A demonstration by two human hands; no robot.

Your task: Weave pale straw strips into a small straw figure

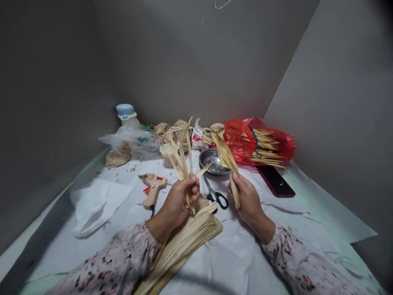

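My left hand (179,200) closes around a fan of about five dried husk strips (181,159), and my right hand (248,200) pinches one wider husk (225,157). One thick husk bundle (184,246) lies under my left wrist. Just ahead sit one pair of black-handled scissors (215,196), one glue gun (152,188) and one steel bowl (211,162); toward the upper right, one red plastic bag (239,140) holds more strips.

The person wears a pale pink blouse (107,260) printed with small black and red flowers. Its long, loose left sleeve (123,254) and right sleeve (302,262) end in soft gathers above the wrists; the left hand (176,203) and right hand (249,200) are bare.
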